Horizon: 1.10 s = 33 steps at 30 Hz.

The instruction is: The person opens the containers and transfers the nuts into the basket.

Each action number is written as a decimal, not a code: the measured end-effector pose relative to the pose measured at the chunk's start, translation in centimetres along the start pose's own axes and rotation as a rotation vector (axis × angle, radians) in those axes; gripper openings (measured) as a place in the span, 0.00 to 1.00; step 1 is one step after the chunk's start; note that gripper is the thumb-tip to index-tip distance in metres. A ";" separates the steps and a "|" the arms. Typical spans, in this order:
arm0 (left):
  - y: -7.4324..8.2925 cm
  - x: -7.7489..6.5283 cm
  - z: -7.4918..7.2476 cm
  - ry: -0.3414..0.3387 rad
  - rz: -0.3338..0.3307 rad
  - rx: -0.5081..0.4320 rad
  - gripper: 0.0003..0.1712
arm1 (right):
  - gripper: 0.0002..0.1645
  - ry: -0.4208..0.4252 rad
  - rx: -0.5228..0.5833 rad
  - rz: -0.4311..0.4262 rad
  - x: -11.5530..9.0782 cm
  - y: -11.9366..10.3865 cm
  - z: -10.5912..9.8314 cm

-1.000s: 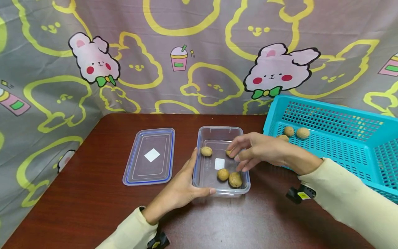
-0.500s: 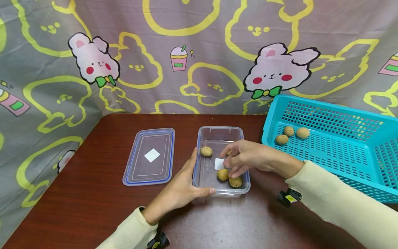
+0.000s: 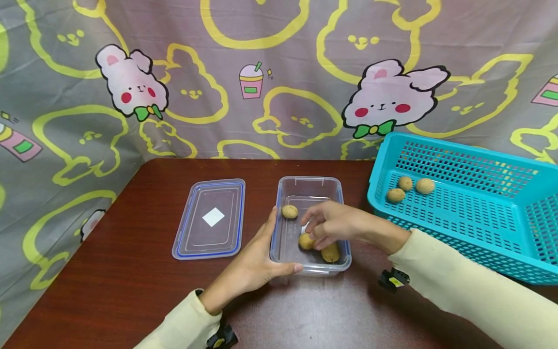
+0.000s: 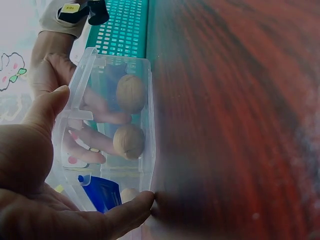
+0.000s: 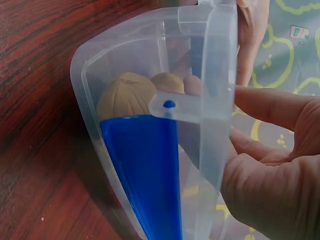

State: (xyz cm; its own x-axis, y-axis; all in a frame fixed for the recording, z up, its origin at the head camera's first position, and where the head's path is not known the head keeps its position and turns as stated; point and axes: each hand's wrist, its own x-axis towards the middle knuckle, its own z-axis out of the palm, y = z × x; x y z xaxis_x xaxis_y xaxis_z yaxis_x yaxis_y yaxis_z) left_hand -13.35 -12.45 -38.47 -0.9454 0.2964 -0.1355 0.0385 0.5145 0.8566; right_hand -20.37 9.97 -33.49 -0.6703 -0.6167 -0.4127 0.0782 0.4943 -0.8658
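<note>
A clear plastic container (image 3: 287,252) with a blue-edged rim holds several walnuts. My left hand (image 3: 257,261) grips its near-left corner, thumb over the near edge and fingers along the left wall. My right hand (image 3: 333,223) reaches in over the right wall, fingers loosely bent. In the left wrist view, one fingertip sits low between the middle walnut (image 4: 129,141) and the right-hand walnut (image 4: 131,93); the other fingers are higher, spread apart. Another walnut (image 3: 289,212) lies by the left wall. The right hand hides part of the container's floor.
A clear lid (image 3: 209,242) with a blue seal lies flat on the brown table (image 3: 144,271), left of the container. A turquoise perforated basket (image 3: 471,213) stands at the right with several walnuts (image 3: 425,186) in it. A patterned curtain (image 3: 183,140) hangs behind.
My right hand has moved left and nearer inside the container. The middle walnut has shifted slightly left beneath its fingers. My left hand has kept its place on the container.
</note>
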 end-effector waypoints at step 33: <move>-0.1 0.0 0.0 -0.010 0.022 -0.008 0.78 | 0.27 0.108 0.276 -0.005 2.4 0.8 3.0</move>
State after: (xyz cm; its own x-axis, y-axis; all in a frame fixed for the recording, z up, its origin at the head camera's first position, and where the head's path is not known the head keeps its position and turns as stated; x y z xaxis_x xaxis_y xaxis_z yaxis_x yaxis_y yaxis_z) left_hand -13.36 -12.49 -38.58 -0.9411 0.3154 -0.1217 0.0565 0.5017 0.8632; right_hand -19.66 7.01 -36.00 -0.7448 -0.5424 -0.3886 0.2624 0.2974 -0.9180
